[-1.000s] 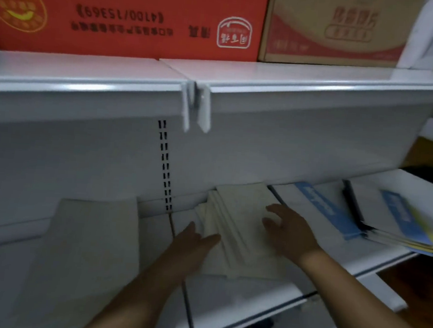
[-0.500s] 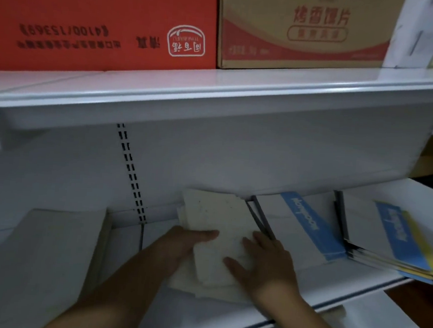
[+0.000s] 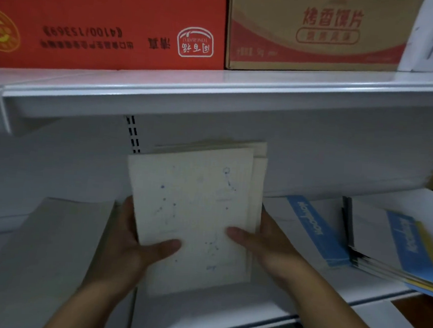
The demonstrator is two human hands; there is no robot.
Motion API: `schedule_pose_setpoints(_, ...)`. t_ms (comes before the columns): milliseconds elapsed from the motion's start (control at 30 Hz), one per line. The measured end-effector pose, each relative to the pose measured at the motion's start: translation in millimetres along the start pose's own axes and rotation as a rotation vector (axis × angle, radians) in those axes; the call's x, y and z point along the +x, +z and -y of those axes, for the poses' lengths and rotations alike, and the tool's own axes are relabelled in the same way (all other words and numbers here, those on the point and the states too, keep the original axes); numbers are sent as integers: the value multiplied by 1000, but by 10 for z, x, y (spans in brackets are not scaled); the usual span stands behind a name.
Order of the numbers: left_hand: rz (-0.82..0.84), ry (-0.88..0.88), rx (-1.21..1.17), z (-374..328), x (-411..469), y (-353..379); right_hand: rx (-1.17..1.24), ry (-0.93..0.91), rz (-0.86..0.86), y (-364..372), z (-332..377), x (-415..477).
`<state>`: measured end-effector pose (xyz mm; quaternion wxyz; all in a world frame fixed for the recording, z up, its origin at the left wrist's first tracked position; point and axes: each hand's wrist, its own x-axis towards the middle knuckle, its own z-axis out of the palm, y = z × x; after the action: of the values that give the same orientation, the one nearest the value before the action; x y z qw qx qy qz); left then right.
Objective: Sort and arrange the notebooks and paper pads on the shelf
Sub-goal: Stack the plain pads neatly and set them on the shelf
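A stack of cream notebooks (image 3: 194, 201) with faint blue dot drawings on the cover is lifted off the white shelf (image 3: 224, 312) and tilted up toward me. My left hand (image 3: 128, 245) grips its left edge, thumb across the cover. My right hand (image 3: 268, 243) grips the right edge, thumb on the cover. To the right lies a white notebook with a blue band (image 3: 311, 228). Further right sits an uneven pile of white, blue and yellow notebooks (image 3: 398, 245).
A flat pale pad (image 3: 48, 249) lies on the shelf at the left. The upper shelf (image 3: 216, 91) hangs low overhead, carrying a red carton (image 3: 105, 18) and a tan carton (image 3: 316, 29). A slotted upright (image 3: 133, 134) runs down the back panel.
The cream stack, which lay flat on the shelf under both hands, has been gripped on both sides, raised and tilted upright.
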<state>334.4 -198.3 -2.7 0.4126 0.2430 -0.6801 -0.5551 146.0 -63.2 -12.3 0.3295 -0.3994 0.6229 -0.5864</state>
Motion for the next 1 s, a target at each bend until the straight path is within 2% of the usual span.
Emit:
schedule_pose_setpoints(100, -126, 36, -10, 147, -126, -79, 36, -54, -46, 177, -73, 16)
schedule_pose_setpoints(267, -218, 9, -47, 463, -354, -57, 151, 18, -86, 494, -420, -96)
schedule_pose_setpoints(400, -181, 18, -71, 486, -383, -42, 193, 51, -36, 547, -550, -119)
schedule_pose_setpoints(567, -60, 52, 50, 512, -560, -96, 163, 12, -41, 519, -556, -133)
schedule_pose_setpoints(667, -43, -35, -19, 499, -558, -119, 88, 8, 11, 491, -530, -178)
schedule_pose_setpoints(800, -100, -183, 25, 384, -328, 11, 33, 7, -85, 384, -440, -79)
schedule_pose_setpoints(933, 155, -499, 0, 408, 116, 266, -51, 125, -39, 52, -307, 161)
schedule_pose_setpoints(1000, 187, -620, 47, 482, 260, 403, -62, 194, -18, -100, -290, 230)
